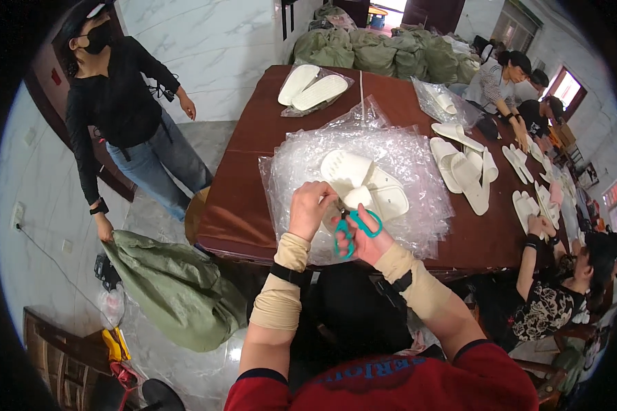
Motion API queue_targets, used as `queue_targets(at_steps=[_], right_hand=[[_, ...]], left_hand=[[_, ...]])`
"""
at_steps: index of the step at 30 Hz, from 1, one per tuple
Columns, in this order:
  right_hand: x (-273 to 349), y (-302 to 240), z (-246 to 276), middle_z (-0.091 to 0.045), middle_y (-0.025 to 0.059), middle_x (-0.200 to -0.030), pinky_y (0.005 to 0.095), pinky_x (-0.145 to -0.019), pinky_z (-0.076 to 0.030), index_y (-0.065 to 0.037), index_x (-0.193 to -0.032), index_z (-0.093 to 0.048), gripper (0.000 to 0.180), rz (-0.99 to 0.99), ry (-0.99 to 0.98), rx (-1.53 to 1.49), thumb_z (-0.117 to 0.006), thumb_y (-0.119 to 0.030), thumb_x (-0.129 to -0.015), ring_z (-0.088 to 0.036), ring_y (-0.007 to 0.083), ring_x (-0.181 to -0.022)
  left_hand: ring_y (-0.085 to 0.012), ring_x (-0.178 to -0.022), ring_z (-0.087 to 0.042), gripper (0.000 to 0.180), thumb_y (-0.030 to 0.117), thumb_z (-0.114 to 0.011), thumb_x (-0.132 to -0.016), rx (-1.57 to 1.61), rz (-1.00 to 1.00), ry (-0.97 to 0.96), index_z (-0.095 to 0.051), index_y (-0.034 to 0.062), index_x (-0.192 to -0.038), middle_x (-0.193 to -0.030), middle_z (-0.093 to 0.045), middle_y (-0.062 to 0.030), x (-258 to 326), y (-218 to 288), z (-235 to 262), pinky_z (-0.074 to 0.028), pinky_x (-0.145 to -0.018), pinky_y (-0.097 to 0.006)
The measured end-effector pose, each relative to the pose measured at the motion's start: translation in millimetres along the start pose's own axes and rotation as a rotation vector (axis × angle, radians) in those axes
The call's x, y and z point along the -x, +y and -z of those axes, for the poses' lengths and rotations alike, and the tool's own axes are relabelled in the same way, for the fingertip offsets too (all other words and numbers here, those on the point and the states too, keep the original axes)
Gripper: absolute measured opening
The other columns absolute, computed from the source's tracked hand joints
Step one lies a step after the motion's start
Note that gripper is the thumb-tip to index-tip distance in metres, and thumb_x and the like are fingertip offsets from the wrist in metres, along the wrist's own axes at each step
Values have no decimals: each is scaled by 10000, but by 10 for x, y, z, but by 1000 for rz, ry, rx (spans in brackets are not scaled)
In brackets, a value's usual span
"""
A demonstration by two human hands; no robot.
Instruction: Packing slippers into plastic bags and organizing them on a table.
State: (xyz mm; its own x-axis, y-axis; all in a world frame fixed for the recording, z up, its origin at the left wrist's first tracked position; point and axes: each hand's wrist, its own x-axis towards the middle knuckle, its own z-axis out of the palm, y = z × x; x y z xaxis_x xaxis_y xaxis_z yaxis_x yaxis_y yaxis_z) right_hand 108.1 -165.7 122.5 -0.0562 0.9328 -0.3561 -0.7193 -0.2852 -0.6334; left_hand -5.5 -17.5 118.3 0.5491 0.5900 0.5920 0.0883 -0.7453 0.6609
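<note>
Your left hand (308, 209): fingers pressed together, can't tell on what. Your right hand (370, 248): fingers curled around teal-handled scissors (354, 216), just beside the left. White slippers (347, 168) just beyond, on clear plastic bags (425, 205) covering the brown surface (243, 185).

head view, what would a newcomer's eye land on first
Probably the teal-handled scissors in the person's right hand, near the picture's middle, just in front of white slippers on a spread of clear plastic bags on the brown table. Next, likely the large green sack at lower left, held by a standing person, and the heaped sacks beyond the table's far end.
</note>
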Motion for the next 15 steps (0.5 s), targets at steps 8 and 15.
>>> queue_targets(at_steps=[8, 15], right_hand=[[265, -239, 119, -531, 4, -714, 264, -466, -414, -63, -1205, -516, 535, 219, 110, 244, -487, -504, -903, -496, 100, -575], [922, -1186, 2358, -594, 169, -1170, 365, -855, -470, -74, -1289, -465, 430, 664, 840, 1203, -555, -170, -880, -598, 305, -1008]], left_hand=[[-110, -744, -585, 47, 23, -638, -814, 155, 185, 307, -619, -10, -841, -776, -620, -54, 40, 140, 436, -465, -705, -249], [-44, -669, -527, 40, 16, -579, -884, 285, 210, 742, -601, -15, -897, -759, -587, 7, 463, 221, 1570, -429, -612, -181]])
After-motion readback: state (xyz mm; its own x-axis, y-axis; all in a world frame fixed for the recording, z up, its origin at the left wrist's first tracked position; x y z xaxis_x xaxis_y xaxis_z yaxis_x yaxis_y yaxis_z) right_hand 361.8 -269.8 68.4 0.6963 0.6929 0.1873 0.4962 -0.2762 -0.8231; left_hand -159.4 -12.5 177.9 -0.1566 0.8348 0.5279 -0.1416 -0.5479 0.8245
